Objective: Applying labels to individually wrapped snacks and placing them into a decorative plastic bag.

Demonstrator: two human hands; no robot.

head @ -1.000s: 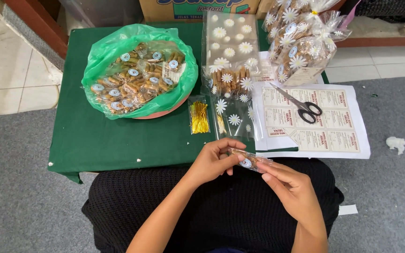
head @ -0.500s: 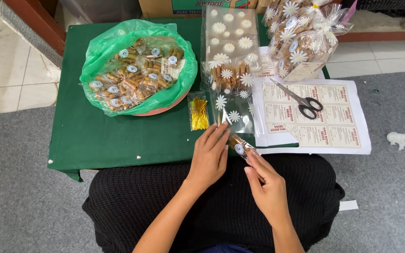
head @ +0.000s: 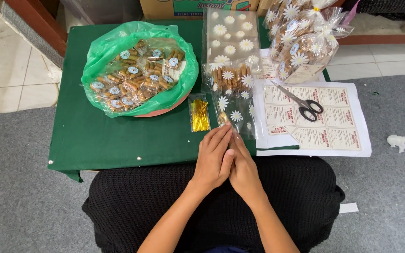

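Note:
My left hand (head: 213, 159) and my right hand (head: 245, 171) are pressed side by side at the front edge of the green table (head: 118, 138). Their fingers reach into the open end of a clear daisy-printed bag (head: 237, 115) lying flat. A small golden snack packet (head: 222, 117) sits just past my left fingertips, inside the bag's mouth. My left fingers partly cover the right ones, so the exact grip is hidden. Further up the same bag, several stick-shaped snacks (head: 230, 77) lie packed.
A basin lined with green plastic (head: 183, 51) holds several stickered snack packets at the left. A packet of gold twist ties (head: 199, 115) lies beside the bag. Black scissors (head: 302, 103) rest on a white label sheet (head: 336, 138). Filled daisy bags (head: 301, 47) stand at the back right.
My hands have moved forward from my lap to the table edge and closed together. The small packet they held has gone into the mouth of the daisy bag.

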